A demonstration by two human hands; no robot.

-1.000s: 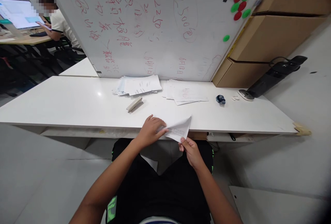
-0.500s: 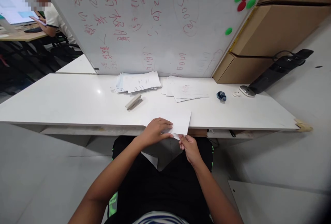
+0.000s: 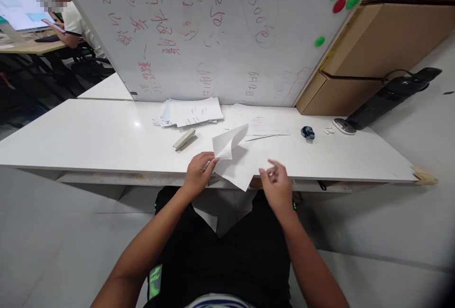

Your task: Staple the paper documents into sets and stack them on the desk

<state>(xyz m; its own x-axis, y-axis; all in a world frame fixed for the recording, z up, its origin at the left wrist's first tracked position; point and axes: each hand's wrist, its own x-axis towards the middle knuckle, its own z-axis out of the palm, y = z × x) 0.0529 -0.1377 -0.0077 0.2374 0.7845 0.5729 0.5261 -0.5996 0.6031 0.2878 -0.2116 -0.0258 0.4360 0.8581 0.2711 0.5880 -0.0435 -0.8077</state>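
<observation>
My left hand (image 3: 199, 171) is closed on the left edge of some white paper (image 3: 237, 173) at the desk's front edge, its thumb on top. The upper part of the paper stands up and curls over, while a lower corner hangs past the edge. Whether this is one folded sheet or more, I cannot tell. To the right of the paper, touching nothing, my right hand (image 3: 277, 187) is raised with fingers bent and apart. A light grey stapler (image 3: 185, 140) lies on the desk beyond my left hand.
Behind the stapler lies a stack of printed papers (image 3: 199, 112), with more sheets (image 3: 273, 127) to its right. A whiteboard (image 3: 227, 61) stands along the back. Rightward are a small dark blue object (image 3: 307, 132), a mouse (image 3: 344, 126), a black bottle (image 3: 387, 99) and cardboard boxes (image 3: 341, 94). A person (image 3: 76, 23) sits far left.
My right hand has let go of the paper and moved right. My left hand has shifted left from lying on the paper to gripping its edge, and the paper now curls up.
</observation>
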